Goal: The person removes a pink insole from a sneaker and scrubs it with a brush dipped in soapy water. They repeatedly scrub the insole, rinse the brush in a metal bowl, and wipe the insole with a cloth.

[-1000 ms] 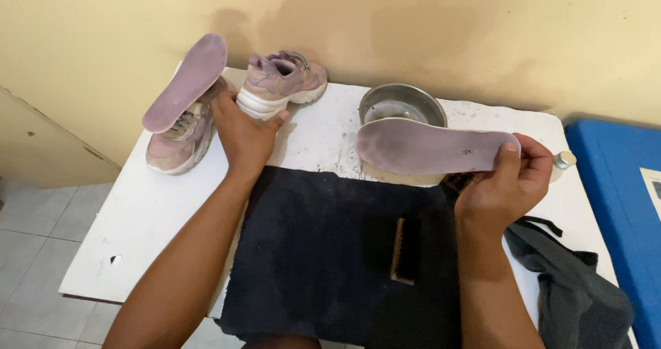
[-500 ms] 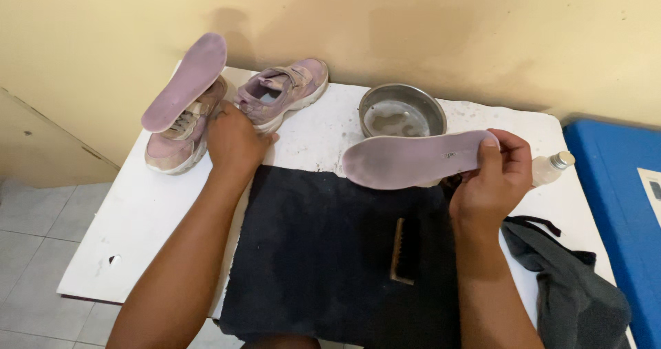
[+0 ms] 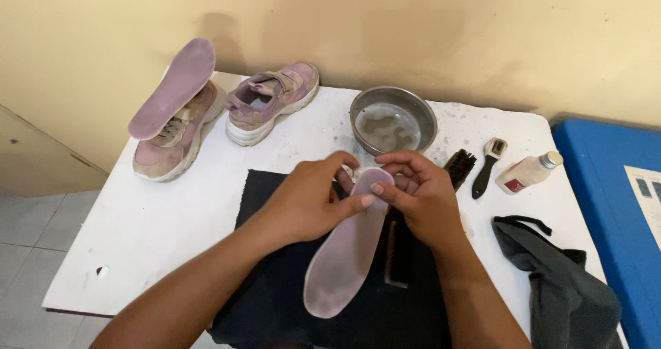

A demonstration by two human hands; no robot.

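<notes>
Over the dark cloth mat (image 3: 275,301) at the near edge of the white bench (image 3: 158,232), both hands pinch the upper end of a pale lilac foam insole (image 3: 344,256): the left hand (image 3: 310,201) from 9 o'clock, the right hand (image 3: 420,194) from 3 o'clock, fingers curled closed on it. Farther, at 12 o'clock, sits a round steel bowl (image 3: 393,121); at 10 o'clock, two lilac sneakers (image 3: 272,101).

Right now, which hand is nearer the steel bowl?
Right. The right hand holds the insole tip just below the steel bowl; the left hand also holds the insole, lower and further left.
</notes>
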